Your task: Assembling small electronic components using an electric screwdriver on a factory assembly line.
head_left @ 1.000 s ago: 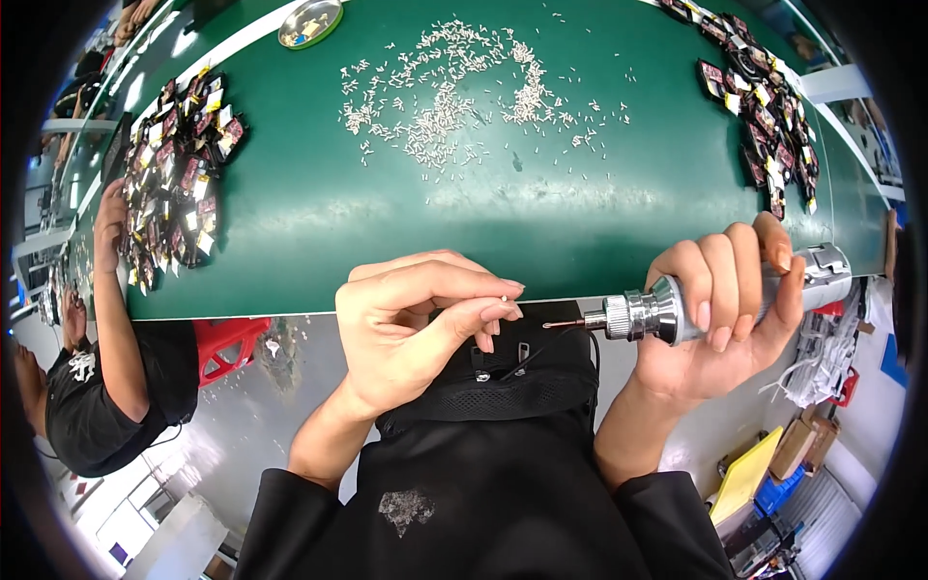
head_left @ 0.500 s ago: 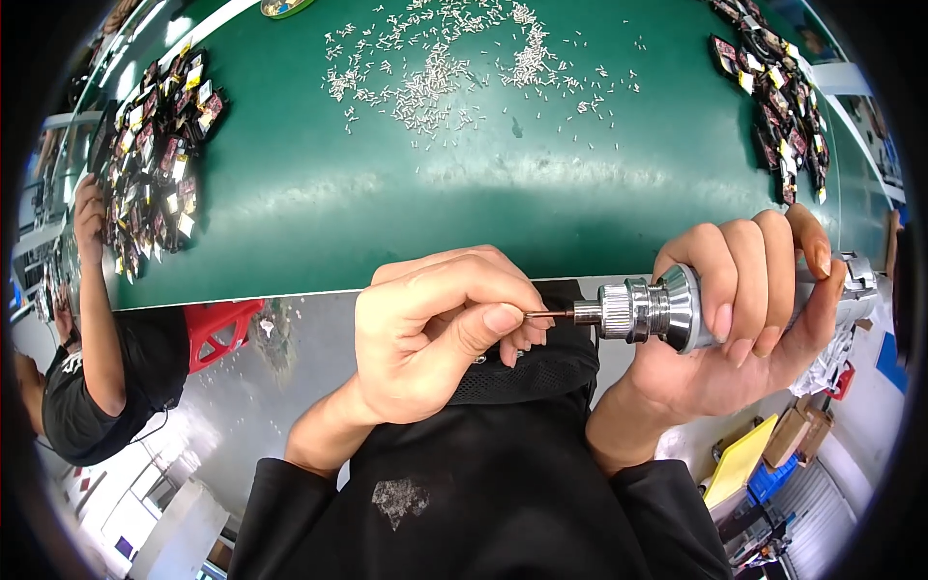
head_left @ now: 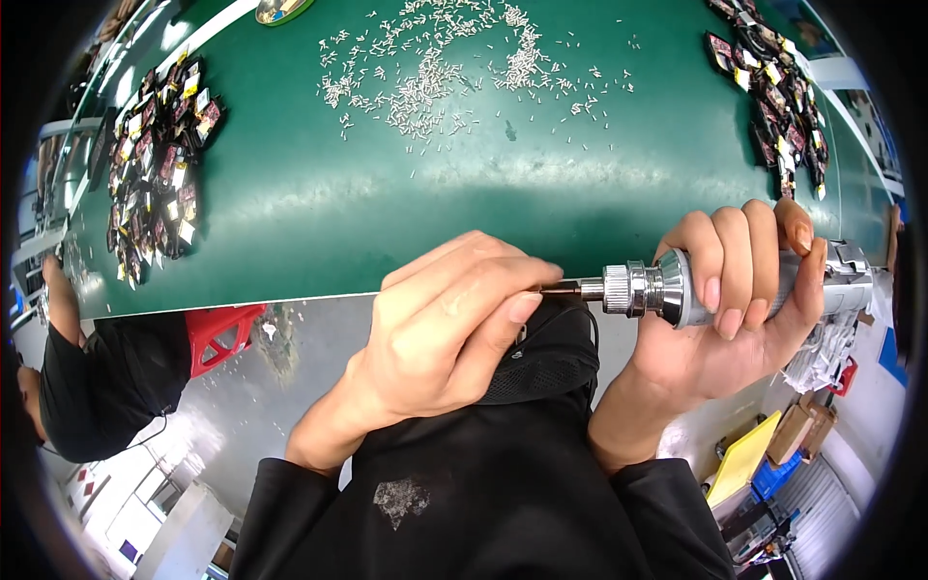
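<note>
- The right hand [head_left: 710, 348] had its fingers wrapped firmly round the driver [head_left: 688, 300], which lay level beyond the near edge of the surface [head_left: 319, 193], above a black bag [head_left: 541, 367].
- The bit [head_left: 563, 287] pointed left, and its tip was hidden at the left hand [head_left: 445, 333], whose thumb and forefinger were curled close together there. Whether they gripped the bit or something small, I could not tell.
- If the driver spun with the fingers so near, the bit could have nipped the skin; whether it was running did not show.
- Any small piece hidden at the tip could have slipped off if the two hands came out of line, and dropped past the edge.
- The loose pins [head_left: 420, 111] lay scattered towards the far side of the surface, between two heaps of packets [head_left: 155, 174]; a sweeping sleeve could have scattered them further.
</note>
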Demonstrator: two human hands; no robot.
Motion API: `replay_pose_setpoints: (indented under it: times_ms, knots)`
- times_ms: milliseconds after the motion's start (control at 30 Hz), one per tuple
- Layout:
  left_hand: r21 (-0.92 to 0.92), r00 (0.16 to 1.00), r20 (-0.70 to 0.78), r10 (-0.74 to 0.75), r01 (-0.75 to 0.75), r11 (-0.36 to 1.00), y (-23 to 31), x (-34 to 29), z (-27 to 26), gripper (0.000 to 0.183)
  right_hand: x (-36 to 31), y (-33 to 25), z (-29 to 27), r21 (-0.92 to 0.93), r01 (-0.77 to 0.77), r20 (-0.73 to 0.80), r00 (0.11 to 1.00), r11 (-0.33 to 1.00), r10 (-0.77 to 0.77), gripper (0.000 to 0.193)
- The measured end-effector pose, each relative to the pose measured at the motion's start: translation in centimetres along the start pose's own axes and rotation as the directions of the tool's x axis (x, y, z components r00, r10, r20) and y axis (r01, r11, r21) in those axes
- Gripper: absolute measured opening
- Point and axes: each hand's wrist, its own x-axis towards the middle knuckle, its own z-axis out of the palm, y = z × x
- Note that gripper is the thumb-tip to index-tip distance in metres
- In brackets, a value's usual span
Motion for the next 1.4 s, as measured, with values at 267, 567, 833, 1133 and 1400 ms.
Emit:
replay_pose_setpoints:
  times_ms: [267, 567, 833, 1133, 1400]
  knots:
    - [0.486, 0.941, -0.294, -0.167, 0.298, 0.821, -2.5, 5.3, -11.0, 0.013, 0.1, 1.1, -1.9, -0.012, 0.01, -0.24, 0.971, 1.0, -0.012, 0.014]
    - [0.773, 0.862, -0.364, -0.352, 0.491, 0.402, -17.2, 18.3, -23.0, 0.041, -0.8, 1.9, -3.2, 0.027, -0.068, -0.131, 0.989, 0.997, 0.071, 0.012]
    - [0.91, 0.954, -0.226, -0.197, 0.279, 0.307, -22.8, 21.3, -23.6, 0.038, -0.8, 2.0, -3.2, -0.007, -0.146, -0.156, 0.977, 0.989, 0.143, 0.014]
    - [0.67, 0.972, 0.235, -0.01, -0.154, 0.726, -6.2, 14.4, -11.1, 0.038, -0.5, 1.3, -4.5, -0.01, -0.169, -0.118, 0.979, 0.986, 0.167, 0.014]
    - [0.429, 0.891, 0.452, 0.036, -0.253, 0.867, -1.3, 3.2, -2.8, 0.053, -2.8, 0.0, -3.4, 0.032, -0.177, -0.114, 0.977, 0.984, 0.179, 0.013]
